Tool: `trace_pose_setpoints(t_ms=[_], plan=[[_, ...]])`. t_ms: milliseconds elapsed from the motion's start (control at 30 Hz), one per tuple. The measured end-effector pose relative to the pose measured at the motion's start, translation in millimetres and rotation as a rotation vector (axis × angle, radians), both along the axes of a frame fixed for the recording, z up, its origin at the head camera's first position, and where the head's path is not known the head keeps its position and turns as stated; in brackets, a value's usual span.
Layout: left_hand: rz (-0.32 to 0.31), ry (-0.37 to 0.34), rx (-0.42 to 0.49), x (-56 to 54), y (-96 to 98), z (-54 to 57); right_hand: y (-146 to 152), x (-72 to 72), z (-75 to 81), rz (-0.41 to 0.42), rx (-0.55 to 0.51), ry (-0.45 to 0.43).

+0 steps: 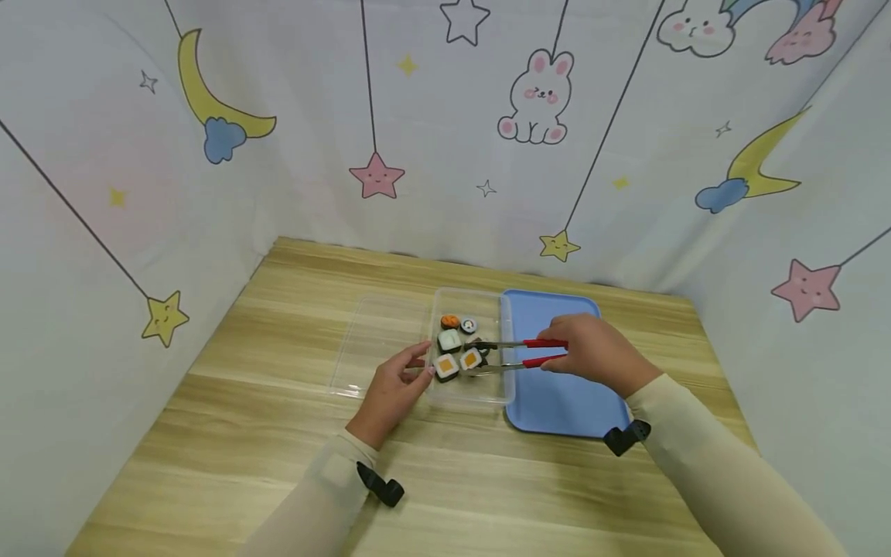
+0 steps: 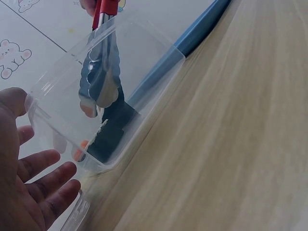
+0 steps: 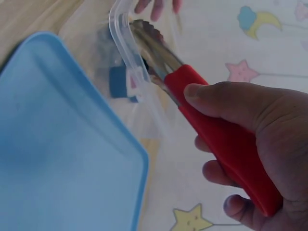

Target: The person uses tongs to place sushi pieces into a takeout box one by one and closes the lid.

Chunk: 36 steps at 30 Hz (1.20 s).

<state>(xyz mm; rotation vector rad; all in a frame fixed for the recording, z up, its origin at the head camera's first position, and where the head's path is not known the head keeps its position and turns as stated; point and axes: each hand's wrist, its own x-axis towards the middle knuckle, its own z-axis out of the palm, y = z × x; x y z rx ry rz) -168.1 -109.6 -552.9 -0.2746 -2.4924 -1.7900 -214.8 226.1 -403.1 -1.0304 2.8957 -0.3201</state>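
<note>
**Tongs reaching into the sushi box**

Your sleeves come first, low in the head view, each with a black wrist mount. Your right hand (image 1: 597, 354) grips the red handles of the tongs (image 1: 515, 354), thumb on top and fingers curled underneath. From that grip the metal arms run out to your left, over the rim of the clear plastic box (image 1: 470, 399), and their scalloped tips sit slightly apart around the orange-centred sushi piece (image 1: 472, 359); whether they touch it, you cannot tell. Just beyond the tips lie another orange-centred piece (image 1: 446, 366), a pale green one (image 1: 449, 340) and two small rolls (image 1: 459, 322) farther off. Directly beneath your gripping hand lies the blue tray (image 1: 557, 402), alongside the box. Your left hand (image 1: 394, 387) is relaxed, fingers straight, fingertips at the box's far wall from the tongs. The clear lid (image 1: 376, 340) lies beyond it on the wooden table (image 1: 278, 433).
</note>
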Motion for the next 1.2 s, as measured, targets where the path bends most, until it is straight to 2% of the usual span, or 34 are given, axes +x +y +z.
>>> trace_pose_setpoints(t_ms=[133, 367, 600, 733, 867, 967, 1067, 1200], plan=[[-0.009, 0.002, 0.010, -0.2, 1.1, 1.6, -3, -1.6, 4.0, 0.035, 0.028, 0.016], [-0.015, 0.017, 0.014, 0.5, 0.7, 5.1, -5, -2.2, 5.5, 0.048, 0.058, 0.004], [-0.010, 0.011, 0.015, 1.0, -0.6, 4.5, -7, -2.3, 7.8, 0.034, 0.093, 0.023], [-0.005, 0.016, 0.016, 1.4, -1.0, 2.4, -1, 0.6, 9.6, -0.011, 0.057, 0.010], [-0.007, 0.014, 0.017, 1.4, -1.2, 1.5, 19, 8.8, 6.9, -0.135, -0.062, -0.003], [-0.006, 0.015, 0.015, 1.2, -1.5, 1.4, 40, 17.1, -2.0, -0.260, -0.185, 0.014], [-0.001, 0.021, 0.009, 1.0, -1.1, 1.7, 64, 28.6, -17.7, -0.439, -0.304, 0.041], [0.005, 0.016, 0.001, 1.0, -0.1, 1.6, 95, 47.3, -46.6, -0.739, -0.430, 0.065]])
